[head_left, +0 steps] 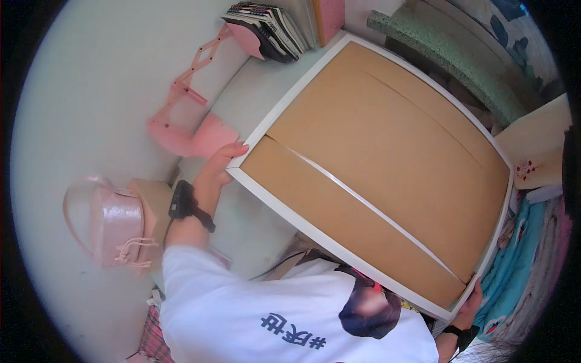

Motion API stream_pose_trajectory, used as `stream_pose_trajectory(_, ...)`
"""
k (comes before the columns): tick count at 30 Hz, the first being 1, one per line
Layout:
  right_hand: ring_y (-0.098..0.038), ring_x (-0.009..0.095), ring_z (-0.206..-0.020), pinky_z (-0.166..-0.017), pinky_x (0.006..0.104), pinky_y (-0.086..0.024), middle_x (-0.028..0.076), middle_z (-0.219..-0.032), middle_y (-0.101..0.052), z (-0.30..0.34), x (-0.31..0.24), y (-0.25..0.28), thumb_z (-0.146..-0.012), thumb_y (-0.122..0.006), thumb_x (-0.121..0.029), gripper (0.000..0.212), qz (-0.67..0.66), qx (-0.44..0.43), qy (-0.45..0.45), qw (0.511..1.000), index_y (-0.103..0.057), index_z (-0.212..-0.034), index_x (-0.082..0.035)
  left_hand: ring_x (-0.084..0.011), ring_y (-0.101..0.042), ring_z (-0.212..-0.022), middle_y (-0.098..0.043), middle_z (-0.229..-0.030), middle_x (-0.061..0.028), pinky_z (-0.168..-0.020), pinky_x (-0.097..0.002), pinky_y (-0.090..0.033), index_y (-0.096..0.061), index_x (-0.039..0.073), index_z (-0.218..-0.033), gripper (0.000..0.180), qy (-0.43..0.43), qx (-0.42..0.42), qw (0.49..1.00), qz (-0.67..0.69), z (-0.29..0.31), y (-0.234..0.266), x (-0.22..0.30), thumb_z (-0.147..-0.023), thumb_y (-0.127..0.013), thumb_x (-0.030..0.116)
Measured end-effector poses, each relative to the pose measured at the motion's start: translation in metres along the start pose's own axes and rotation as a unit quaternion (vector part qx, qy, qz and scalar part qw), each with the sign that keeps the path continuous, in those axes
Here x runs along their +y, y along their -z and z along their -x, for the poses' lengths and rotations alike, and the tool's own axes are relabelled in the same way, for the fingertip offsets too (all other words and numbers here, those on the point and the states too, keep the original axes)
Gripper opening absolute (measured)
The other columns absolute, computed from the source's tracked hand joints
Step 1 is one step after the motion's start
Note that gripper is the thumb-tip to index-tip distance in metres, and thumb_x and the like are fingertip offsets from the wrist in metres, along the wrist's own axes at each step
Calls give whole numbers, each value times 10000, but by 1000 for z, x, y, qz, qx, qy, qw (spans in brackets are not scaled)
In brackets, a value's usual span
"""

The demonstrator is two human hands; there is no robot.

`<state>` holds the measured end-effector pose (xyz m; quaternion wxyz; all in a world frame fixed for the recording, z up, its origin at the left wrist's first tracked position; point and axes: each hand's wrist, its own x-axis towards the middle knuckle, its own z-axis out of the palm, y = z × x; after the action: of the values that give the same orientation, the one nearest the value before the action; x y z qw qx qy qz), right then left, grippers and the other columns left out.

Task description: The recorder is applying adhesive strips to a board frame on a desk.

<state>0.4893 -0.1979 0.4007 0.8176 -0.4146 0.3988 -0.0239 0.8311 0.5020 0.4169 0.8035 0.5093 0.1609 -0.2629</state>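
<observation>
board [387, 175], a big flat panel of brown fibreboard set in a thin white frame, fills the middle of the view and is held up off the white tabletop [254, 97], tilted across the body. its face is smooth and matte, with a slim pale strip running slantwise across it and a fainter seam higher up. the frame's corners are square, though the lens bends the edges.

left hand [221, 163] grips the board's left corner, fingers curled over the white rim. right hand [469, 302] holds the lower right corner, fingers wrapped round the frame's edge; only part of it shows. both wrists carry dark straps, and the person's white printed shirt [266, 314] lies under the board's lower edge.

behind the board on the right sits a green speckled cushioned edge [460, 60], close to the top rim. lower right, bright blue patterned cloth [514, 266] is bunched just beside the frame. a stack of books [269, 27] stands at the far end of the tabletop. left of the hand, a pink folding bracket [187, 121] leans on the pale wall, and a shiny pink handbag [115, 227] with a looped handle rests on a tan box [154, 202], well apart from the board.
</observation>
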Motion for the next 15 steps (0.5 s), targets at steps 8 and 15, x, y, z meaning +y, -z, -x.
stream_pose_trajectory(8, -562, 272, -1022, -907, 408, -439, 126, -1130, -588, 9, -1, -33, -907, -482, -353, 416, -17, 29, -32, 999, -530, -1176, -39, -208, -637, -835, -634, -973, -128, -779, -318, -507, -549, -55, -1068, 362, 16, -34, 999, -26, 12, 6, -8, -849, -592, 230)
stream_pose_trajectory(15, -565, 280, -1028, -904, 408, -447, 136, -1128, -591, -2, 3, -9, -891, -504, -370, 432, -18, 13, -30, 999, -545, -1168, -41, -207, -638, -843, -636, -974, -117, -755, -333, -516, -554, -42, -1072, 432, 43, -31, 998, -38, 21, 3, -9, -834, -613, 314)
